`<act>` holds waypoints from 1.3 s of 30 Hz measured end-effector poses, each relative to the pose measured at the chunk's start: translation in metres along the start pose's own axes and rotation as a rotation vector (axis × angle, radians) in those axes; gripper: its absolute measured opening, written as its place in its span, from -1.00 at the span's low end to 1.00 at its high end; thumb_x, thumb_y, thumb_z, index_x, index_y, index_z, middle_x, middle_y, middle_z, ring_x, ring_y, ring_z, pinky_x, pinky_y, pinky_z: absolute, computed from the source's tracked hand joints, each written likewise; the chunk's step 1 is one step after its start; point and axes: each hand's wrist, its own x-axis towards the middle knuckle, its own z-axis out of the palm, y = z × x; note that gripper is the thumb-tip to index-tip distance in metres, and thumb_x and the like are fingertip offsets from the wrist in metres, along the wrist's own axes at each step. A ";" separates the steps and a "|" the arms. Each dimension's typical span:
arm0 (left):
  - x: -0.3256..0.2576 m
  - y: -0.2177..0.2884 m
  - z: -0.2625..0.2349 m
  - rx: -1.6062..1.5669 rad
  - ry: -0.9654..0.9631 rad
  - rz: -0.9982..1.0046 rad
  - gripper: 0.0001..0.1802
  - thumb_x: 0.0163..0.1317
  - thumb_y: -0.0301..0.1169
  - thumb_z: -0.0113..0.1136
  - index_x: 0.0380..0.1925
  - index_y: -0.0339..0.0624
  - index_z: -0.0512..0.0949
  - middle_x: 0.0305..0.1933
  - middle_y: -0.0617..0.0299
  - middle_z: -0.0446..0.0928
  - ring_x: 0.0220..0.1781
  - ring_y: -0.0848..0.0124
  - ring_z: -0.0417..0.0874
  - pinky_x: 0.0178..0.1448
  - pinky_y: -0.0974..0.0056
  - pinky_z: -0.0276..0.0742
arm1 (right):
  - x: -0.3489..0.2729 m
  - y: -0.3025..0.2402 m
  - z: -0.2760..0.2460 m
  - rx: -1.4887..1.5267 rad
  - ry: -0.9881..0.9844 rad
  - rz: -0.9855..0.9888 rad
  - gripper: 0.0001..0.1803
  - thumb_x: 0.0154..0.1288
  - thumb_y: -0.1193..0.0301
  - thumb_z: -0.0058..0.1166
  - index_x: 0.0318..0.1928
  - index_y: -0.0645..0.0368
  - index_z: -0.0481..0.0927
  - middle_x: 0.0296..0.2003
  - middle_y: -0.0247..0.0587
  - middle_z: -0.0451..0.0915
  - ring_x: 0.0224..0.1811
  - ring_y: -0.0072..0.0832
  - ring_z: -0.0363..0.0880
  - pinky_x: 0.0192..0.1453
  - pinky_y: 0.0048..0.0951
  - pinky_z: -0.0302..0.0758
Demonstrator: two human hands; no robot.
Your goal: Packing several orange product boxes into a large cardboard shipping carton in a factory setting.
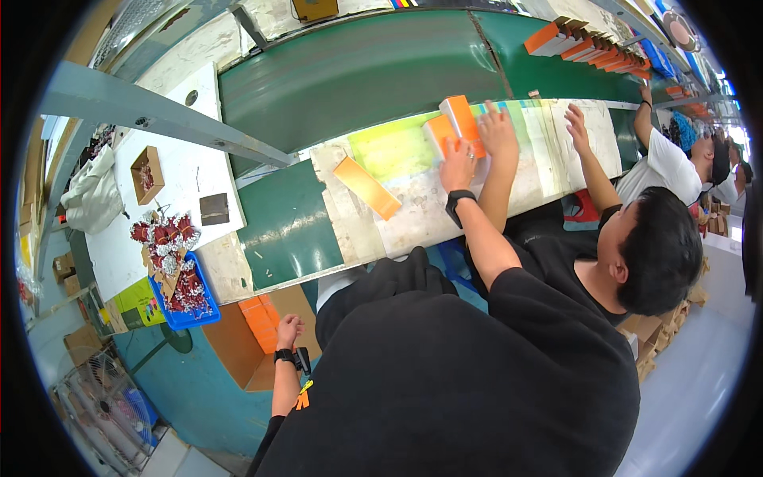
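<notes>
Gripping the light, stiff orange box (457, 127) by its edges, right hand (459, 164) presses; left hand (289, 329) hangs loosely curled, empty.

This is a factory, on a packing line. A long green belt (358, 75) runs through the room, and people sit side by side along it. Many orange boxes (592, 49) stand in a row on the far end of the belt, and one flat orange box (366, 187) lies on a worn white board (413, 199). A blue tray (184, 306) full of red and silver things sits on a white table (187, 171). Cardboard boxes (75, 342) lie on the floor by a fan (99, 405).
</notes>
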 end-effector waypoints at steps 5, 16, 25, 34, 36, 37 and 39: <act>-0.001 -0.005 -0.004 -0.048 0.032 0.051 -0.79 0.21 -0.36 -0.02 -0.26 -0.25 0.50 -0.42 0.22 0.55 -0.50 0.47 0.57 -0.44 0.40 0.40 | -0.007 -0.031 -0.006 0.492 -0.315 -0.225 -0.40 -0.12 0.53 0.22 0.06 0.05 0.45 -0.01 0.03 0.46 0.07 -0.12 0.41 0.14 -0.20 0.34; 0.031 0.240 0.087 0.401 -0.182 0.793 -0.52 0.21 -0.22 0.08 0.03 -0.32 0.40 -0.12 0.00 0.57 -0.12 0.21 0.59 -0.05 0.23 0.47 | -0.046 -0.121 0.001 0.214 -0.292 -0.216 -0.27 0.04 0.24 0.17 0.20 0.23 0.20 0.02 0.15 0.39 0.07 0.02 0.35 0.11 -0.12 0.35; 0.120 0.250 0.222 -0.344 -0.332 0.895 -0.45 0.01 -0.15 0.28 -0.14 -0.38 0.44 -0.22 0.00 0.54 -0.17 0.23 0.56 -0.09 0.14 0.48 | -0.027 -0.074 0.064 0.679 -0.379 -0.204 -0.25 -0.01 0.33 0.18 0.20 0.35 0.24 0.10 0.18 0.35 0.17 -0.03 0.31 0.28 -0.19 0.21; 0.061 0.231 0.225 -0.023 0.344 0.644 -0.11 -0.23 -0.26 0.47 0.03 -0.41 0.13 -0.06 -0.23 0.34 0.01 -0.11 0.42 0.08 0.03 0.39 | -0.030 -0.074 0.069 0.974 -0.733 0.125 -0.58 0.26 0.35 -0.03 0.08 0.33 0.41 -0.14 -0.09 0.57 -0.15 -0.41 0.53 -0.04 -0.45 0.44; 0.067 0.217 0.206 0.051 0.308 0.733 -0.17 -0.24 -0.30 0.46 -0.01 -0.43 0.21 -0.07 -0.22 0.36 0.01 -0.09 0.42 0.09 0.03 0.38 | -0.027 -0.055 0.083 1.095 -1.011 0.095 -0.53 0.26 0.44 -0.05 0.18 0.24 0.28 -0.18 -0.15 0.57 -0.23 -0.50 0.54 -0.16 -0.51 0.47; 0.074 0.205 0.191 0.087 0.246 0.771 -0.21 -0.25 -0.32 0.46 -0.03 -0.43 0.26 -0.08 -0.21 0.38 0.00 -0.07 0.42 0.09 0.03 0.37 | -0.037 -0.073 0.084 1.013 -0.907 0.163 -0.48 0.25 0.51 -0.08 0.23 0.18 0.18 -0.25 -0.24 0.57 -0.31 -0.59 0.52 -0.29 -0.58 0.45; 0.081 0.197 0.182 0.010 0.250 0.841 -0.22 -0.25 -0.35 0.44 0.00 -0.40 0.29 -0.10 -0.20 0.42 0.06 -0.03 0.42 0.15 0.08 0.35 | -0.044 -0.085 0.087 0.630 -0.414 -0.251 -0.47 0.25 0.44 -0.06 0.21 0.27 0.18 -0.28 -0.17 0.55 -0.31 -0.38 0.51 -0.18 -0.36 0.45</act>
